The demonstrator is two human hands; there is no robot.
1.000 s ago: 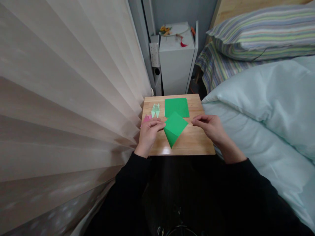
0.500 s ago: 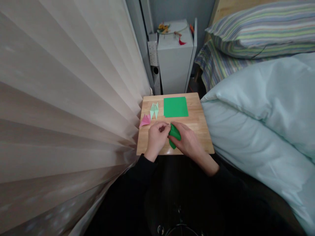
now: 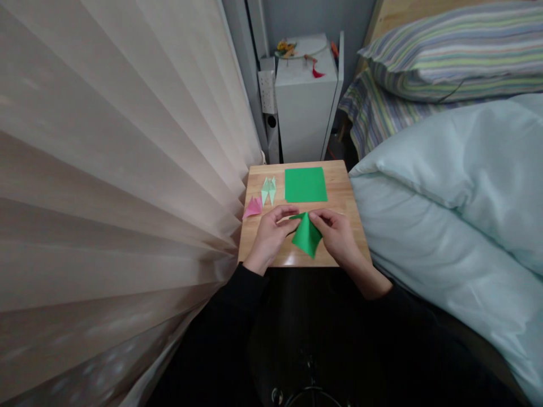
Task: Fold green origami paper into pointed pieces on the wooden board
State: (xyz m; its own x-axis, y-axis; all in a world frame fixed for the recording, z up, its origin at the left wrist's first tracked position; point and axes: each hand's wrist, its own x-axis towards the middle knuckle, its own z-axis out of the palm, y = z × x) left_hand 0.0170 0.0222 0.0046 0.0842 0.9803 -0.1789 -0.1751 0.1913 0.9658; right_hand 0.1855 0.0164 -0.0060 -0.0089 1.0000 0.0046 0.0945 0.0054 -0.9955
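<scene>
Head view: between thumb and fingers of the left hand (image 3: 271,234) we pinch the upper left part of a creased green sheet (image 3: 307,237), while with the right hand (image 3: 339,234) we grip its upper right edge, keeping the sheet between both hands over the near half of the wooden counter (image 3: 340,192). Beyond it on the counter we have a flat green square (image 3: 305,185), with a pale green folded paper (image 3: 268,191) to its left and a pink folded paper (image 3: 253,207) just beside that, near the left hand.
</scene>
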